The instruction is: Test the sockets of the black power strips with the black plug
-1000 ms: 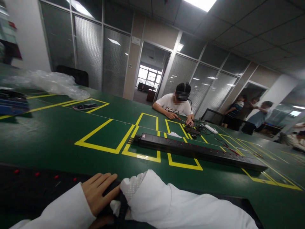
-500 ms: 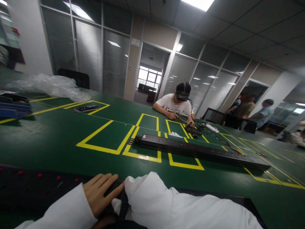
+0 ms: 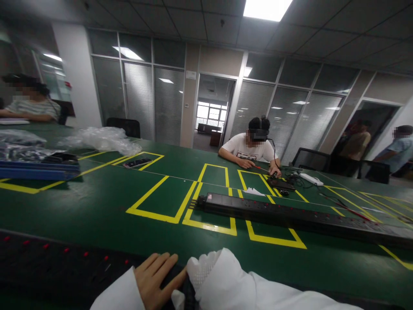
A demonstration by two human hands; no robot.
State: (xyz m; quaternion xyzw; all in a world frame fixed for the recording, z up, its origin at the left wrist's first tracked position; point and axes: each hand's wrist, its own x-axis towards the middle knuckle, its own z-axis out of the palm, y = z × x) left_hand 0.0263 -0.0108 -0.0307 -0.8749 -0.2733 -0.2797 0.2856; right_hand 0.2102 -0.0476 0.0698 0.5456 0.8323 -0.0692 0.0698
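A long black power strip (image 3: 64, 263) with a row of red dots lies along the near edge of the green table. On top of it my left hand (image 3: 157, 275) rests bare, fingers stretched out flat, its thumb reaching toward the other hand. Beside that thumb, my right hand (image 3: 204, 273), in a white glove with raised dots, is curled round a thick black cable (image 3: 189, 295). Most of the cable and the gloved fingertips are hidden. White sleeves cover both forearms.
A second black power strip (image 3: 274, 214) lies farther across the green table (image 3: 106, 206), among yellow tape outlines. Blue boxes (image 3: 38, 170), clear plastic wrap (image 3: 100, 138) and a phone (image 3: 137, 163) are leftward. Opposite, a person (image 3: 250, 148) works near cables and a white socket strip (image 3: 311, 179).
The view has levelled and turned left, bringing in a seated person at the far left. My hands sit farther right and lower in the picture, with their hold unchanged.
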